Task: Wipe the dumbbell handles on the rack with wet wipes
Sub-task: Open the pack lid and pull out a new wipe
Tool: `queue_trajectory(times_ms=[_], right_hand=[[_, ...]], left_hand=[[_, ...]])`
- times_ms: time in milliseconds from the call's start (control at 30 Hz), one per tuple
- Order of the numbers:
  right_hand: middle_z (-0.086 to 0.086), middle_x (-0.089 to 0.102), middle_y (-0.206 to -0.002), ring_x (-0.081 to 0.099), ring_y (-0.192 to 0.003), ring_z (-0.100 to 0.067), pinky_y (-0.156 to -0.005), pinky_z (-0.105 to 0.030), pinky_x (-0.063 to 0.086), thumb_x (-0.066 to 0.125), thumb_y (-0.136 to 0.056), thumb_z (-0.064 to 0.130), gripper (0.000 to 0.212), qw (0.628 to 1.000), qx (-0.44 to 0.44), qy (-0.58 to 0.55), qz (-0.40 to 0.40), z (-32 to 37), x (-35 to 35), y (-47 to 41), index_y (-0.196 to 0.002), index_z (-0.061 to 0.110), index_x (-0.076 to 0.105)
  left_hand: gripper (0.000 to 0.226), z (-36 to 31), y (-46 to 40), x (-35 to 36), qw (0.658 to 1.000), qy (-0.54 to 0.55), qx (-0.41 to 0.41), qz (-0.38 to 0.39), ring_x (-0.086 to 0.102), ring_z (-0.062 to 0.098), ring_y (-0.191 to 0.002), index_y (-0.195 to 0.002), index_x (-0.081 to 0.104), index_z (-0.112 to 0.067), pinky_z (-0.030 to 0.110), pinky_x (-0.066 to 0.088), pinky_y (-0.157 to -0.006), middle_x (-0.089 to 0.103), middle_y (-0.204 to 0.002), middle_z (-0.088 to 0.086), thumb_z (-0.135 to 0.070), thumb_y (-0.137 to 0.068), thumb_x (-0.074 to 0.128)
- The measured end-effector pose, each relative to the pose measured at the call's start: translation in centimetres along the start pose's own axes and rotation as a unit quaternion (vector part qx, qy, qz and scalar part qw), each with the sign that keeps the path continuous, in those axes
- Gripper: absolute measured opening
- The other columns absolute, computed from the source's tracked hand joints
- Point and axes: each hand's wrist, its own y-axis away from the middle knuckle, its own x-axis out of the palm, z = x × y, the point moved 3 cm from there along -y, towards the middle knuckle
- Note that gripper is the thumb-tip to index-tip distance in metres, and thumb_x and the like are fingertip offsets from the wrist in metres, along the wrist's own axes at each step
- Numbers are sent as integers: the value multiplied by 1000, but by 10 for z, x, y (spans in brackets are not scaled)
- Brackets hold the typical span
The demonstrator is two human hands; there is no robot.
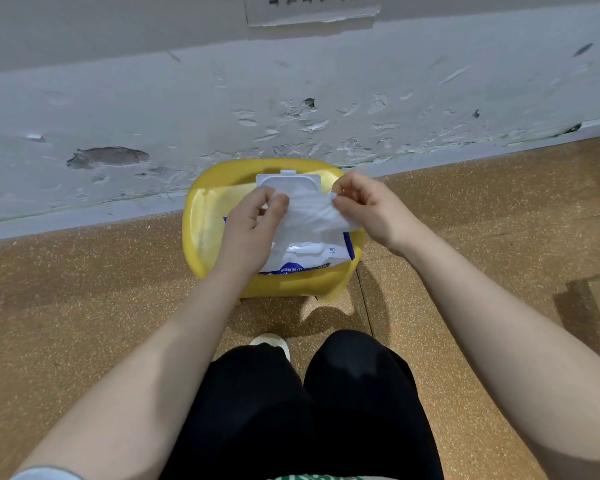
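**Wet wipe held over the stool**

A scuffed grey wall [291,98] is meeting the speckled brown floor [84,289] ahead of my knees. A yellow stool [201,216] is standing against it, carrying the wipes pack [336,252] with its lid [288,180] flipped up toward the stool's far edge. My left hand [253,223] and right hand [368,206] are each pinching the wet wipe [312,209], holding it stretched above the pack.

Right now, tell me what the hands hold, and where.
Both hands pinch one wet wipe: left hand at its left edge, right hand at its right edge.
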Motion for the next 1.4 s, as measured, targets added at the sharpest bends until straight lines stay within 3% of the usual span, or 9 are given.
queue_trajectory(times_ms=[133, 367, 500, 700, 867, 1000, 1100, 1233, 1400], right_hand=[[1, 66, -80, 54, -74, -8, -67, -12, 38, 62, -86, 11, 8, 985, -69, 104, -116, 12, 2, 2, -88, 11, 70], [0, 61, -75, 56, -61, -5, -62, -15, 45, 51, -91, -1, 22, 909, 72, -327, -250, 4, -5, 8, -78, 15, 58], [-4, 56, -57, 54, -51, -16, -56, -26, 51, 36, -100, 9, 29, 746, 167, -581, -278, -11, -9, 12, -72, 10, 45], [1, 48, -48, 42, -38, -12, -41, -19, 38, 39, -99, 12, 27, 716, 248, -578, -302, -7, -18, 30, -73, 13, 43], [-15, 58, -97, 56, -91, -27, -87, -37, 47, 25, -103, 15, 28, 661, 307, -577, -370, -3, -35, 58, -110, 9, 52], [-16, 42, -144, 50, -123, -29, -92, -36, 44, 31, -99, 18, 26, 694, 390, -479, -370, -20, -46, 75, -94, 12, 56], [-15, 50, -136, 59, -94, -19, -78, -31, 43, 25, -101, 19, 36, 684, 416, -513, -308, -15, -42, 87, -76, 11, 49], [-13, 61, -103, 50, -123, -26, -102, -38, 37, 24, -102, 22, 35, 705, 402, -536, -232, 18, -42, 105, -91, 10, 55], [-6, 60, -80, 59, -64, -12, -52, -18, 47, 36, -100, 14, 22, 785, 359, -452, -224, 66, -75, 143, -84, 14, 50]], left_hand=[[29, 1, -3, 2, 997, 66, -43, -19, 46, 17, -68, -71, 45, -16, 28, 37, -65, 48, -68, 5, -24, -99, 42], [26, 12, -1, -8, 990, 77, -98, -69, 44, 9, -67, -77, 50, -24, 26, 38, -61, 49, -73, -3, -26, -100, 38], [12, 11, 1, -3, 987, -158, -7, -17, 41, 14, -58, -89, 53, -21, 30, 28, -55, 47, -62, -2, -29, -96, 46], [13, 14, -4, 15, 888, -457, -2, 44, 56, 33, -74, -104, 43, -9, 35, 36, -53, 59, -85, 9, -15, -98, 35], [21, 10, -18, 2, 887, -451, -97, 16, 55, 35, -75, -110, 42, -4, 36, 33, -57, 60, -89, 17, -17, -99, 29], [22, 11, -20, -9, 881, -456, -127, 10, 57, 40, -84, -111, 42, -2, 37, 32, -58, 61, -95, 22, -16, -100, 30], [34, -3, -8, -2, 855, -508, -84, 64, 47, 38, -106, -123, 47, -3, 43, 36, -75, 51, -121, 22, -24, -99, 36], [48, -45, 15, 4, 862, -495, -62, 91, 31, 38, -129, -136, 41, -4, 47, 30, -98, 33, -145, 20, -30, -95, 45], [42, -143, 55, 54, 935, -211, -125, 255, 41, 16, -125, -131, 48, -11, 28, 30, -101, 48, -133, 3, -36, -97, 41]])
